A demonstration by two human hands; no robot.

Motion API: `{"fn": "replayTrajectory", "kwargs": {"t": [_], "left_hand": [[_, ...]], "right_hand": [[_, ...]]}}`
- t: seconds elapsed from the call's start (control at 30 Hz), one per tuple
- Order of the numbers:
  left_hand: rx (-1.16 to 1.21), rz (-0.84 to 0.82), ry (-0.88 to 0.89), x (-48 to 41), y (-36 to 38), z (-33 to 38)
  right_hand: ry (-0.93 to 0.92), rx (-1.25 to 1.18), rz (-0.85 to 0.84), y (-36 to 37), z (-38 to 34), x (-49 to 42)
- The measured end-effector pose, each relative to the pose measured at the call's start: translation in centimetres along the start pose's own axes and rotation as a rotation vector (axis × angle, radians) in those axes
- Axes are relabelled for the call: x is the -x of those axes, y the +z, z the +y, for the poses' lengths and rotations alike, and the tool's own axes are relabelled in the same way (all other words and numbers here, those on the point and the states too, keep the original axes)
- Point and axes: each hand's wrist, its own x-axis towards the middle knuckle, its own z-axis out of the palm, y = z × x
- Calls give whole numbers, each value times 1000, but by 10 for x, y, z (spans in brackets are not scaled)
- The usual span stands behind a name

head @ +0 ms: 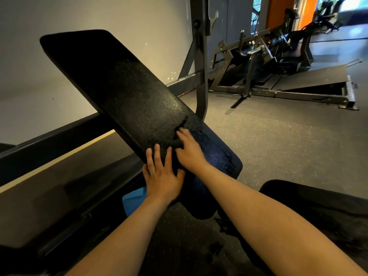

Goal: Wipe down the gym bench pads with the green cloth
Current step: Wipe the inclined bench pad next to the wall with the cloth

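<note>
Bench pad (119, 92), inclined: left hand (161, 176) flat, fingers spread, on its lower edge; right hand (191, 152) on dark bunched cloth (177, 143), grip blurred, cannot tell; cloth may slip downslope, leaving streaks

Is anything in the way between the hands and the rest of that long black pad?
Nothing visible does. The left hand and right hand rest on the bench pad near its lower end, dark material, perhaps the cloth, under the right; the pad above lies bare.
</note>
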Motion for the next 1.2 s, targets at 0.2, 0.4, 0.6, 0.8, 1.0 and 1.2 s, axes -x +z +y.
{"fn": "replayTrajectory", "kwargs": {"t": [0.2,0.4,0.6,0.8,1.0,1.2], "left_hand": [[17,6,16,1,-1,-1],[49,-1,10,2,-2,0],[66,7,39,1,-1,-3],[151,65,80,0,4,-11],[614,128,-107,21,4,-12],[800,87,-136,21,0,-19]], "right_hand": [[-28,66,6,-12,27,14],[300,72,252,-37,76,54],[74,3,92,-10,12,20],[-180,122,-90,1,4,11],[259,95,221,-23,56,59],[172,50,159,-7,18,43]]}}
